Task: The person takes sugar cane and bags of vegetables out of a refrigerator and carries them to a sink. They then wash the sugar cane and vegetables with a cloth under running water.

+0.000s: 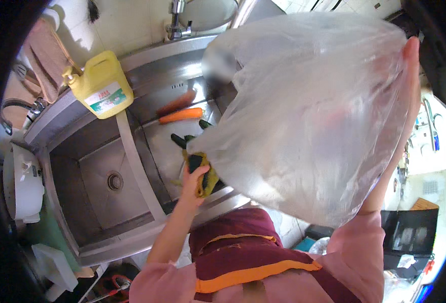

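Note:
A large, translucent plastic bag is spread out over the right part of a steel double sink. My right hand has hold of the bag's far right end, raised high. Near the sink's front edge my left hand grips a dark and yellow-green bundle, perhaps cloth or vegetables, beside the bag's left tip. An orange carrot and a darker reddish root vegetable lie in the right basin. Dark green vegetables, which look like cucumbers, lie just beyond my left hand, partly hidden by the bag.
A yellow pump jug stands on the sink's divider and back rim. The left basin has a round drain. A faucet rises at the back wall. A white plastic tub stands at the far left.

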Demonstrator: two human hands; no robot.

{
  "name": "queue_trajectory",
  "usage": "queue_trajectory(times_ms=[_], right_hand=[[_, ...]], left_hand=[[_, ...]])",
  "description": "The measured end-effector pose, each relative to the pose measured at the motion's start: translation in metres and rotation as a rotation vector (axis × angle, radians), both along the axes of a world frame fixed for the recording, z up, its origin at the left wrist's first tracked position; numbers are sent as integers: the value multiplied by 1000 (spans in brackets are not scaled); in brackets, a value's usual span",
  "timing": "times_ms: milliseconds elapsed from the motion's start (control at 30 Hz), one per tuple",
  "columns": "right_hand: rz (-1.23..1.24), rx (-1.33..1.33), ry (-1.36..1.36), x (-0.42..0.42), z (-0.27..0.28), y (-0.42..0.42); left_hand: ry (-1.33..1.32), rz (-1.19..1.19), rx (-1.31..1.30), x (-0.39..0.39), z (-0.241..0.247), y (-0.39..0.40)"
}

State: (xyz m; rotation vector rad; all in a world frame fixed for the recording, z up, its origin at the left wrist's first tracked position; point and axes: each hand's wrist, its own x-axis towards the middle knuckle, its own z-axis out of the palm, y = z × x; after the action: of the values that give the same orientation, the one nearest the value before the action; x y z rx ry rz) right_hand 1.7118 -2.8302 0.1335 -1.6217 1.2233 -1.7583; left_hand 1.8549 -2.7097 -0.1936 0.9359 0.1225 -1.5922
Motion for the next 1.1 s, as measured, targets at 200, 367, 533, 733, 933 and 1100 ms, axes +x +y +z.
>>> queue_trajectory(times_ms=[200, 367, 533, 733, 933, 1100], right_hand=[[310, 38, 1041, -37, -113, -43], [1134, 216, 969, -22, -203, 4], [996, 233, 521, 2, -273, 36], [1043, 291, 207, -122, -283, 10], [827, 632, -245, -328, -341, 69], [-250, 758, -702, -409, -433, 111]], left_hand=[[66, 144, -213, 1, -75, 4], [-236, 163, -21, 7, 11, 1], [-945, 48, -167, 3, 12, -2], [-518, -35, -48, -3, 18, -8], [-513, 16, 98, 24, -10, -14], [-536, 37, 58, 42, -4, -23]])
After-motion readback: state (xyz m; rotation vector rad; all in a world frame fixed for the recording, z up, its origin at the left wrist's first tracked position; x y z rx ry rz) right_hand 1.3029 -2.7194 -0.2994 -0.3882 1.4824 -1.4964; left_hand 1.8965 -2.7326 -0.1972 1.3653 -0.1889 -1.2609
